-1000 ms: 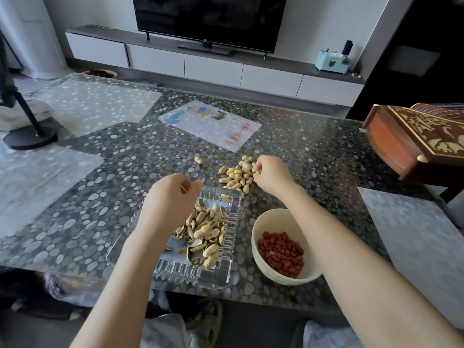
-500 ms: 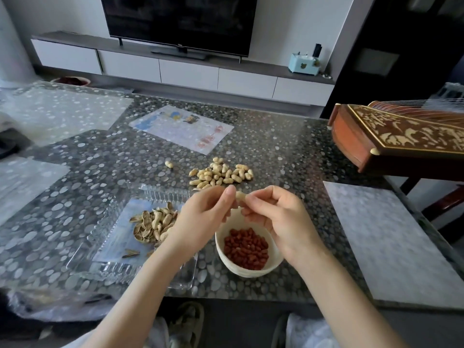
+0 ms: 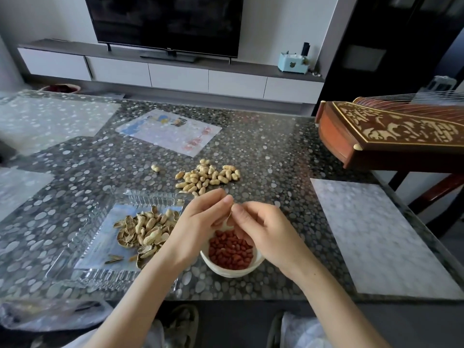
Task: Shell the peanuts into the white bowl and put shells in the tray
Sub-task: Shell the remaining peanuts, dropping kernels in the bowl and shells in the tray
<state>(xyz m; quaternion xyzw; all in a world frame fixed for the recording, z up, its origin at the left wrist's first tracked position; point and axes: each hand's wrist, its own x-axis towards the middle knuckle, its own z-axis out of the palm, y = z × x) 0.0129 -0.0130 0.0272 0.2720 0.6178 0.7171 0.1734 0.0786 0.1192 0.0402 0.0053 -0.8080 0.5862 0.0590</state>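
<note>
My left hand (image 3: 198, 227) and my right hand (image 3: 261, 229) meet above the white bowl (image 3: 232, 271), pinching one peanut shell (image 3: 229, 217) between their fingertips. The shell is mostly hidden by my fingers. The bowl holds several red-skinned peanuts (image 3: 229, 251). To its left lies a clear plastic tray (image 3: 82, 249) with a heap of empty shells (image 3: 144, 231). A pile of unshelled peanuts (image 3: 208, 177) sits on the table beyond my hands, with a single peanut (image 3: 155, 167) apart to the left.
The pebble-patterned table (image 3: 276, 156) carries a printed sheet (image 3: 168, 131) at the back and a pale mat (image 3: 376, 234) on the right. A carved wooden instrument (image 3: 391, 135) overhangs the right edge. A plastic bag (image 3: 50, 313) lies below the front edge.
My right hand took a peanut from the pile and came back over the bowl. My left hand left the tray and joined it; both now pinch the shell.
</note>
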